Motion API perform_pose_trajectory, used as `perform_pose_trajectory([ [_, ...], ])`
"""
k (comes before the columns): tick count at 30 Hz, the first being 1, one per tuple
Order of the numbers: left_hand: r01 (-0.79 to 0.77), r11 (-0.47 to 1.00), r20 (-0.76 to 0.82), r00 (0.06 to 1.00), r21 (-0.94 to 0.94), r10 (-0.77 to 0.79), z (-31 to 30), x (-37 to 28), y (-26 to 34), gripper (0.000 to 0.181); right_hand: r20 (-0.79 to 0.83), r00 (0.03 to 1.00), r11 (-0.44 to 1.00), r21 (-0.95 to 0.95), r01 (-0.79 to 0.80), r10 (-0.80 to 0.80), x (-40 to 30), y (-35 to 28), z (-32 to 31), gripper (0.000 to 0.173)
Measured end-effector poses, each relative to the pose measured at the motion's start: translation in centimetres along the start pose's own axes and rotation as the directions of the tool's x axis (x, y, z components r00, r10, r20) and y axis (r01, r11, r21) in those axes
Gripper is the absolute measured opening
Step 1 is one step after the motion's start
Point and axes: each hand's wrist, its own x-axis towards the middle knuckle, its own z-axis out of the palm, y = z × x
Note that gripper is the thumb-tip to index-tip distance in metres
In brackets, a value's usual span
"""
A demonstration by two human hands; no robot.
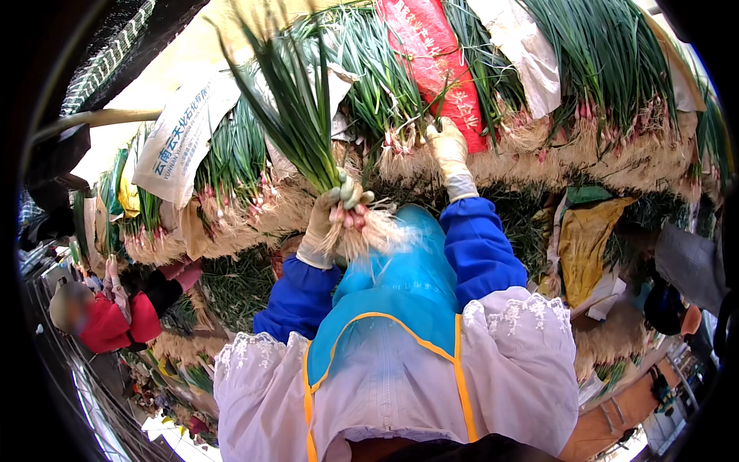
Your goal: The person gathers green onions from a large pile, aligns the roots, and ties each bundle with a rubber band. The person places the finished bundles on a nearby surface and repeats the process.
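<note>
My left hand (332, 211), in a pale work glove, grips a bunch of green onions (312, 138) around its lower stems. The leaves point up and away, while the reddish bulbs and long pale roots hang over my blue apron (398, 265). My right hand (449, 147), gloved too, reaches to the row of green onions in front, its fingers at the lower part of a red woven sack (436, 69). Whether these fingers pinch a stem or the sack cannot be told. Just left of that hand lies a heap of green onions (375, 86) with roots towards me.
More green onions (600, 63) line the long row, with white woven sacks (185, 138) between them. Loose leaves (242, 289) cover the ground below. A yellow sack (586, 248) lies at right. A person in a red vest (109, 329) works at far left.
</note>
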Motion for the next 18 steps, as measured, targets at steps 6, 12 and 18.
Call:
perform_pose_trajectory([
  [6, 0.112, 0.993, -0.311, 0.944, -0.018, -0.113, -6.3, 3.2, 0.5, 0.014, 0.36, 0.933, 0.85, 0.497, -0.177, -0.016, 1.4, 1.4, 2.3, 0.029],
  [12, 0.381, 0.903, -0.493, 0.836, 0.201, -0.243, -7.9, 4.9, -1.3, 0.019, 0.46, 0.88, 0.72, 0.572, -0.393, 0.114, -3.9, -2.5, -5.6, 0.031],
  [18, 0.362, 0.907, -0.345, 0.897, 0.216, -0.276, -7.4, 6.5, -4.0, 0.021, 0.279, 0.953, 0.913, 0.408, -0.01, -0.114, -8.7, -0.7, -2.8, 0.022],
])
